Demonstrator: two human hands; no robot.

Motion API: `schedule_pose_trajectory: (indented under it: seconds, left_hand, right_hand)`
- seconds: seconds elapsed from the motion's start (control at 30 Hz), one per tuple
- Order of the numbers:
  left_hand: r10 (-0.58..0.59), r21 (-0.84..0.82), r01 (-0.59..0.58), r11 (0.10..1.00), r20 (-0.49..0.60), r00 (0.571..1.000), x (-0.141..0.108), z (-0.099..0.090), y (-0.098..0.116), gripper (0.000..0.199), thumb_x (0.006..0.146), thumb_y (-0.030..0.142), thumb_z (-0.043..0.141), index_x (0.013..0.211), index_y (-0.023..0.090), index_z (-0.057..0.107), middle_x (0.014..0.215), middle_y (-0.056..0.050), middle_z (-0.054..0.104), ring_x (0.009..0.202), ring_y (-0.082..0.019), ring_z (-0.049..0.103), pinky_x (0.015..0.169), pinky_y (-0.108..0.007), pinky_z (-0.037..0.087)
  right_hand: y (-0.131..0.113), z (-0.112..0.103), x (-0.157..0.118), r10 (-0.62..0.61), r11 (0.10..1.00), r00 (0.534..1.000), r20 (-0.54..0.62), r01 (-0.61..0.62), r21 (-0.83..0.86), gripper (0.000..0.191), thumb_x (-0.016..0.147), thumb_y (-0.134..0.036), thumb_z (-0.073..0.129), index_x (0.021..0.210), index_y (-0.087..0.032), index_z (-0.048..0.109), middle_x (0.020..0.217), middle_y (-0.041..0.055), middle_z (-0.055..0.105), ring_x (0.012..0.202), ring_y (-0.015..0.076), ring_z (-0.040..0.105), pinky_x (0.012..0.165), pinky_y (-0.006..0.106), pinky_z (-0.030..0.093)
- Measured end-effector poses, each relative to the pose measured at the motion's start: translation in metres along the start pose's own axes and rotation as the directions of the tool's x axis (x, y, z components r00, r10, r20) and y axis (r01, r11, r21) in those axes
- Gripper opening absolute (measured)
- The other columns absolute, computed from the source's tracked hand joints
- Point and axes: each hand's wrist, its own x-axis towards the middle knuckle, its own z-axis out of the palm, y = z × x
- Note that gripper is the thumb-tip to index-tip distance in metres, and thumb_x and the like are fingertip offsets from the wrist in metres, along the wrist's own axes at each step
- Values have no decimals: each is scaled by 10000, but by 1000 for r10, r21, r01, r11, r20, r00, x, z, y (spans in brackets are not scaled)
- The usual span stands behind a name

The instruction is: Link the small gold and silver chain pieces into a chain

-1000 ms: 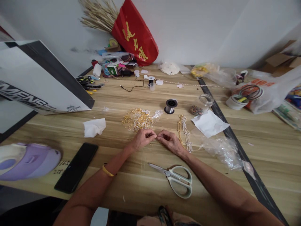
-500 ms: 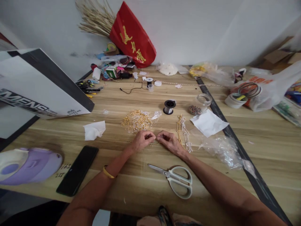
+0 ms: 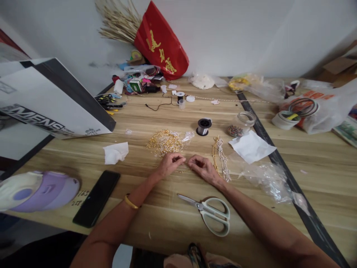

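Observation:
My left hand (image 3: 171, 164) is closed in a pinch, just in front of a heap of small gold and silver beads (image 3: 165, 142). Facing it, my right hand (image 3: 203, 168) pinches too, its fingertips a small gap from the left ones. What either hand holds is too small to make out. A few gold bits lie on the table below the fingertips. Right of my right hand lie a gold chain (image 3: 214, 150) and a silver chain (image 3: 223, 160). White-handled scissors (image 3: 213, 213) rest nearer me, blades pointing left. Behind the hands stands a spool of thin wire (image 3: 203, 127).
At left are a phone (image 3: 96, 198), a purple-and-white container (image 3: 44, 191), a tissue (image 3: 116, 153) and a large box (image 3: 61, 108). At right are a glass jar of beads (image 3: 241, 123), white paper (image 3: 252, 146) and clear plastic bags (image 3: 267, 180). A red bag (image 3: 161, 44) leans at the back.
The gap between my fingertips has widened slightly. The whole view has shifted a little, so things appear further right.

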Motion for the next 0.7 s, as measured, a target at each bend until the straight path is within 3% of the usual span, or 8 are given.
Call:
schedule_pose_trajectory:
  seconds: [0.17,0.33,0.53,0.7]
  left_hand:
    - [140,294,-111,949,-81,987,4,-10,-7,217,863,248,502,782,137,670,796,-58,675,766,-154,584,738,-276,465]
    - [316,521,-297,800,55,947,5,-17,-17,278,890,149,419,1043,149,651,1045,-96,667,1036,-204,557,949,-384,441]
    - [293,683,-347,643,199,935,8,-23,-19,356,842,43,389,1103,132,614,1184,-115,622,1183,-220,493,1053,-438,376]
    - [298,695,-380,610,243,923,11,-27,-14,296,879,102,400,1082,128,614,1179,-112,618,1173,-214,497,1060,-431,371]
  right_hand:
    - [-1,0,0,7,1000,1000,6,-7,10,233,837,-389,557,776,-165,569,653,-12,505,592,111,430,547,232,332]
    - [-3,-1,0,-4,1000,1000,5,4,15,233,838,-385,553,771,-162,568,637,-14,487,595,113,424,551,234,332]
    - [-3,-2,0,-10,1000,1000,7,9,11,234,842,-384,544,772,-161,562,633,-17,478,590,109,416,548,231,330]
    - [-2,-2,0,-17,1000,1000,6,17,16,237,842,-387,545,774,-161,565,630,-16,482,585,108,413,546,230,331]
